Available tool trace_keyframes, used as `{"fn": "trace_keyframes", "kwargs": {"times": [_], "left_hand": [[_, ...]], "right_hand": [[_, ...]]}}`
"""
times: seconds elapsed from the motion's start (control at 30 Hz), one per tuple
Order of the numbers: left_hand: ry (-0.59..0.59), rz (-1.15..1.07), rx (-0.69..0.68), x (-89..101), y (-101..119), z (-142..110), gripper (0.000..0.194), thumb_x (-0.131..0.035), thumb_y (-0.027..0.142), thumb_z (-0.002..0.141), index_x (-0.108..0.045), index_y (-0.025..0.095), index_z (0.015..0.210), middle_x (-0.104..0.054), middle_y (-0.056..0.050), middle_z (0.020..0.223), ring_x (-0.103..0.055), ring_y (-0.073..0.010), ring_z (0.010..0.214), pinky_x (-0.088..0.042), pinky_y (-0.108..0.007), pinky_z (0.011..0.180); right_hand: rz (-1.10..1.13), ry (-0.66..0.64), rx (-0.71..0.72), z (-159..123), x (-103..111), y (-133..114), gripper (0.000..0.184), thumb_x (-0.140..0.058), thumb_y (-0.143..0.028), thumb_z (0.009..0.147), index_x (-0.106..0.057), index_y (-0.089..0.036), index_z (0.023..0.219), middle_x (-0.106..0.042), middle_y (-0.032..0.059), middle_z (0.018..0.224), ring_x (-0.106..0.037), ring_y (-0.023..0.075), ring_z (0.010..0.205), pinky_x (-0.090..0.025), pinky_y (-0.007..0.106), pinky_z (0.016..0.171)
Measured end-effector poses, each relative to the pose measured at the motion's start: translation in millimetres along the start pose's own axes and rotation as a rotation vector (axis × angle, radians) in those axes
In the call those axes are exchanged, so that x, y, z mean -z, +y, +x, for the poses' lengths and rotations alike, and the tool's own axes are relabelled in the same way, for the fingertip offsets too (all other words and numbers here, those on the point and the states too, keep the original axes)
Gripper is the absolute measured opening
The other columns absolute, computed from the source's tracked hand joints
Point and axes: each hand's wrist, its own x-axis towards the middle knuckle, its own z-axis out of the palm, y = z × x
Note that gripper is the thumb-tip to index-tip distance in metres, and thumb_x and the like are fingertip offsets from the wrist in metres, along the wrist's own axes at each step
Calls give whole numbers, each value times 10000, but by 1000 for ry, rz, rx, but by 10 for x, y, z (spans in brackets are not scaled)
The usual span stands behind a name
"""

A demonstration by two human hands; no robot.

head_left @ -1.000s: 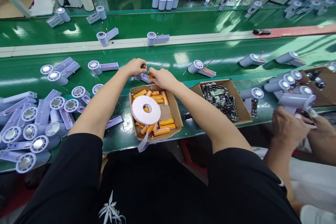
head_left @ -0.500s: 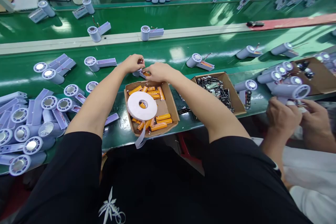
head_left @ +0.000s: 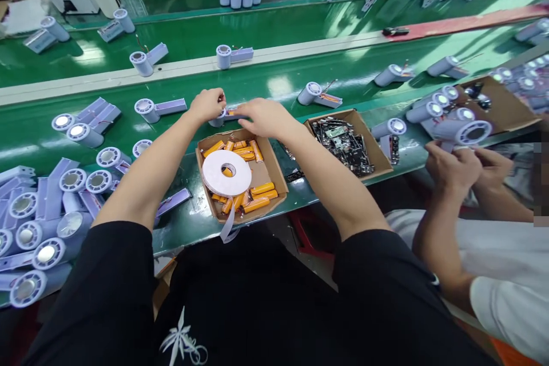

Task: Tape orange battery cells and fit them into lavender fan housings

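My left hand (head_left: pixel 209 104) is closed in a pinch over the round end of a lilac fan-like housing (head_left: pixel 218 121); what its fingertips hold is too small to make out. My right hand (head_left: pixel 266 117) reaches over the flat handle of that same housing, fingers along one side and thumb along the other. An orange battery cell (head_left: pixel 231 112) shows in the handle by those fingertips. Just below my hands stands a cardboard box (head_left: pixel 281 174) of orange cells. A roll of white tape (head_left: pixel 214 174) lies on top of them, its loose end hanging over the box's front edge.
Right of my forearm is a box of circuit boards (head_left: pixel 343 143). Lilac housings pile up at left (head_left: pixel 36 220), and others lie along the green belt (head_left: pixel 261 83). A co-worker's hands (head_left: pixel 463 168) hold a housing at right. More people sit across the line.
The view has shifted slightly. My right thumb and fingers have spread wider around the handle, showing more of the orange cell. My left hand remains pinched by the round end.
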Motion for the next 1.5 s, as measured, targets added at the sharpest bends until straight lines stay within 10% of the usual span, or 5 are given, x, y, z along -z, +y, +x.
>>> {"fn": "trace_keyframes", "kwargs": {"times": [0.33, 0.63, 0.93, 1.2, 1.5], "left_hand": [[-365, 293, -686, 424, 463, -2084, 425, -659, 524, 1034, -751, 218, 1315, -703, -119, 1459, -575, -368, 1414, -419, -548, 1240], [-11, 251, -663, 530, 375, -2650, 412, -729, 367, 1003, -703, 160, 1358, -735, -163, 1402, -517, -443, 1487, -509, -631, 1210], [397, 26, -484, 337, 107, -3254, 500, -837, 226, 906, -651, 292, 1365, -737, -94, 1326, -598, -383, 1439, -511, -674, 1218], [441, -61, -335, 61, -28, -3400, 501, -827, 275, 917, -643, 257, 1383, -722, -118, 1320, -650, -366, 1370, -561, -592, 1159], [379, -57, -366, 9, 37, -3411, 583, -779, 173, 889, -609, 265, 1439, -725, -128, 1337, -631, -371, 1384, -526, -604, 1175]], "right_hand": [[674, 382, -47, -1996, -324, -538, 205, -691, -325, 1047, -872, -234, 1020, -894, 45, 990, -858, 206, 879, -662, 297, 831], [811, 406, -315, -1918, -380, -838, 403, -719, -540, 1030, -832, -183, 1177, -873, 69, 915, -797, 197, 722, -608, 290, 680], [703, -148, 479, -1780, -675, -1563, 299, -644, -319, 1104, -812, -200, 887, -815, 23, 753, -725, 148, 636, -407, 265, 582], [104, 25, -193, -1277, -482, -944, 330, -520, -297, 1140, -758, -138, 1304, -829, 169, 1269, -765, 302, 1171, -515, 393, 977], [-102, -45, -184, -1216, -707, -898, 356, -526, -303, 1126, -704, -174, 1405, -806, 180, 1348, -746, 333, 1229, -450, 445, 1000]]}}
